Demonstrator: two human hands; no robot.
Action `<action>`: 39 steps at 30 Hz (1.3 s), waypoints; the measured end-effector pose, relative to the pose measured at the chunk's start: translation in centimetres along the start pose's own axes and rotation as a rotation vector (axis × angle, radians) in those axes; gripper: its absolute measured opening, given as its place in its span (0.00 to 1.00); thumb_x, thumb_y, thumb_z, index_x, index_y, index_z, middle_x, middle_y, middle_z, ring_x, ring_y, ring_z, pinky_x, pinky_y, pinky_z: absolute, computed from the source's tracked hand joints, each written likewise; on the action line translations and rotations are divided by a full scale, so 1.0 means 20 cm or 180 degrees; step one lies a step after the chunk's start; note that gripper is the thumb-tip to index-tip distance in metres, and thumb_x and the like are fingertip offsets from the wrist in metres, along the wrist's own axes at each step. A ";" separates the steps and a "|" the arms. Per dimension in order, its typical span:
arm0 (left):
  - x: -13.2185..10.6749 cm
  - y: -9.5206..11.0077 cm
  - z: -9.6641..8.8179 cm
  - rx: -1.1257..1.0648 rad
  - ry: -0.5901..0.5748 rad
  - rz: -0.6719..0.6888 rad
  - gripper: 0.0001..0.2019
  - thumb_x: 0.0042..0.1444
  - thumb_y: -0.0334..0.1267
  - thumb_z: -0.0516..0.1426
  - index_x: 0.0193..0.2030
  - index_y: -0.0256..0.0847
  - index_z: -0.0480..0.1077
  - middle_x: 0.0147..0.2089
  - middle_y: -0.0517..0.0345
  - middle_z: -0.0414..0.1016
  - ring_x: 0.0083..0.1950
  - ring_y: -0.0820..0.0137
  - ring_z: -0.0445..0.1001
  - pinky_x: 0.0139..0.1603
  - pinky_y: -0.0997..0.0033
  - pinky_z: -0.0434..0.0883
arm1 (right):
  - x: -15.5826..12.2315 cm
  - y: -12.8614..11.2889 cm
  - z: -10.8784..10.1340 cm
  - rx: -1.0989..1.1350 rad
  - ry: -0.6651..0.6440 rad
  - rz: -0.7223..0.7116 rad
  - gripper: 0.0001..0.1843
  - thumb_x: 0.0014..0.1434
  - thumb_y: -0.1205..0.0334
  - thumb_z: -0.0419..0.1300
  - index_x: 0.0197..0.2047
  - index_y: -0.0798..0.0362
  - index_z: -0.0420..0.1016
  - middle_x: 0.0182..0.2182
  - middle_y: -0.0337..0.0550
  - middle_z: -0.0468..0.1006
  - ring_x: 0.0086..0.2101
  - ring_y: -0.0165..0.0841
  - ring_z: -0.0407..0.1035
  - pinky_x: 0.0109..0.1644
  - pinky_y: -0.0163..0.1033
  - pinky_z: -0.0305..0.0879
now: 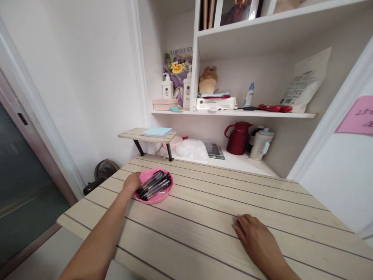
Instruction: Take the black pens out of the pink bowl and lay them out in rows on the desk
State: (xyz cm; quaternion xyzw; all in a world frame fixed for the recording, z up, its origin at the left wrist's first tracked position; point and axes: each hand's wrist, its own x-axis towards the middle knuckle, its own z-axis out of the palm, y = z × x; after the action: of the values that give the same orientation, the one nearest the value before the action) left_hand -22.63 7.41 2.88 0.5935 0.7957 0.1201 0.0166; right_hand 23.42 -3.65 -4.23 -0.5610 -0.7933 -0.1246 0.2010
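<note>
Clock positions from the middle of the desk [189, 212], twelve at its far edge. At ten o'clock, shallow pink tray [159, 198] with a loose bundle of pens [154, 185] inside, slanting from seven toward one o'clock; small white strip [161, 192] beside the bundle at the tray's four o'clock. Left hand [132, 182] closed on the tray's rim at nine o'clock; contact of tray base with planks unclear. Right hand [259, 239] at four o'clock, palm down, fingers loosely bent, well apart from the tray. Beyond the far edge at one o'clock, red jug [239, 139] and pale lidded cup [258, 147], contents hidden; between eleven and twelve, white plastic bag [192, 149], contents indistinct. Left edge of desk slanting from nine to eleven o'clock, near the tray; near edge at eight, crossed by left forearm [99, 233]. At eleven, low stand [132, 134] bearing blue paper [157, 131], legs near the tray. Widest stretch of planks from twelve round to three o'clock.
</note>
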 end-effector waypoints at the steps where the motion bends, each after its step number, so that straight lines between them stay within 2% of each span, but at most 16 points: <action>1: 0.01 0.02 0.01 -0.0017 0.0002 0.0032 0.19 0.45 0.27 0.49 0.44 0.42 0.70 0.42 0.49 0.75 0.44 0.64 0.72 0.38 0.74 0.64 | 0.00 0.00 0.00 -0.0001 0.0011 0.0009 0.11 0.58 0.58 0.48 0.33 0.51 0.69 0.30 0.44 0.71 0.31 0.35 0.66 0.34 0.40 0.58; 8: 0.11 0.14 0.06 -0.0128 0.0023 0.0194 0.18 0.45 0.29 0.49 0.43 0.44 0.71 0.43 0.52 0.75 0.44 0.65 0.72 0.38 0.75 0.64 | 0.01 0.00 0.01 0.0009 -0.0017 0.0051 0.09 0.58 0.59 0.48 0.34 0.51 0.68 0.31 0.45 0.71 0.31 0.35 0.66 0.34 0.40 0.58; 13: 0.15 0.19 0.07 -0.0160 0.0001 0.0274 0.17 0.46 0.30 0.49 0.42 0.45 0.71 0.43 0.52 0.75 0.42 0.65 0.72 0.36 0.74 0.64 | 0.01 0.00 -0.01 0.0059 -0.0043 0.0104 0.09 0.58 0.60 0.48 0.34 0.51 0.68 0.31 0.45 0.71 0.31 0.35 0.65 0.34 0.40 0.58; 21: 0.19 0.26 0.08 -0.0203 -0.0031 0.0321 0.17 0.44 0.28 0.48 0.38 0.44 0.72 0.38 0.55 0.76 0.37 0.69 0.73 0.33 0.76 0.63 | 0.02 0.00 -0.01 0.0055 0.0062 0.0093 0.09 0.58 0.59 0.48 0.33 0.51 0.68 0.30 0.45 0.71 0.31 0.35 0.65 0.35 0.40 0.58; 26: 0.16 0.31 0.04 -0.0182 0.0101 0.0324 0.17 0.46 0.29 0.47 0.40 0.40 0.71 0.38 0.52 0.76 0.38 0.67 0.73 0.35 0.74 0.65 | 0.02 -0.01 -0.02 0.0080 0.0068 0.0153 0.10 0.58 0.59 0.48 0.32 0.51 0.68 0.30 0.45 0.70 0.32 0.35 0.65 0.35 0.40 0.58; 30: 0.03 0.39 -0.06 -0.0142 0.0583 0.0533 0.18 0.52 0.35 0.45 0.49 0.38 0.67 0.50 0.48 0.69 0.50 0.62 0.66 0.47 0.69 0.62 | 0.02 -0.01 -0.03 0.0127 0.0097 0.0152 0.11 0.58 0.58 0.48 0.31 0.51 0.68 0.29 0.44 0.70 0.31 0.35 0.65 0.35 0.39 0.58; 31: -0.02 0.42 -0.08 -0.0153 0.0729 0.0690 0.18 0.53 0.35 0.44 0.50 0.39 0.66 0.50 0.50 0.68 0.52 0.63 0.64 0.50 0.68 0.61 | 0.02 -0.01 -0.03 0.0126 0.0101 0.0146 0.11 0.58 0.58 0.48 0.31 0.51 0.68 0.29 0.44 0.70 0.31 0.35 0.65 0.34 0.39 0.58; 33: -0.17 0.49 -0.09 -0.0224 0.0955 0.1260 0.17 0.54 0.34 0.44 0.47 0.40 0.68 0.46 0.51 0.70 0.49 0.64 0.65 0.50 0.67 0.61 | 0.02 -0.01 -0.03 0.0119 0.0105 0.0137 0.11 0.59 0.58 0.47 0.31 0.51 0.68 0.29 0.44 0.70 0.31 0.35 0.65 0.34 0.39 0.57; 35: -0.33 0.56 -0.05 -0.0397 0.0846 0.1819 0.15 0.54 0.33 0.44 0.43 0.41 0.69 0.43 0.52 0.71 0.46 0.66 0.66 0.47 0.68 0.62 | 0.02 -0.01 -0.03 0.0122 0.0111 0.0140 0.12 0.59 0.58 0.47 0.31 0.51 0.68 0.29 0.45 0.70 0.31 0.34 0.65 0.34 0.39 0.57; 37: -0.49 0.61 0.01 -0.0436 0.0571 0.2424 0.14 0.54 0.31 0.45 0.41 0.42 0.69 0.41 0.53 0.71 0.44 0.67 0.67 0.45 0.67 0.63 | 0.02 -0.01 -0.04 0.0137 0.0117 0.0152 0.12 0.59 0.58 0.47 0.30 0.51 0.68 0.29 0.44 0.70 0.31 0.34 0.65 0.34 0.38 0.57; 39: -0.62 0.66 0.08 -0.0306 0.0337 0.2843 0.13 0.54 0.29 0.46 0.41 0.42 0.69 0.39 0.52 0.70 0.41 0.66 0.66 0.43 0.66 0.63 | 0.02 -0.01 -0.05 0.0156 0.0097 0.0158 0.12 0.59 0.57 0.47 0.30 0.51 0.68 0.29 0.44 0.70 0.31 0.34 0.65 0.34 0.38 0.57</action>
State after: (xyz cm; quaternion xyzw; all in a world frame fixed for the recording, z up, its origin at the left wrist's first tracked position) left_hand -6.30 -0.65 2.59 0.8702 0.4548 0.1825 -0.0500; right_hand 23.29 -3.82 -3.24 -0.5734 -0.7788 -0.1087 0.2297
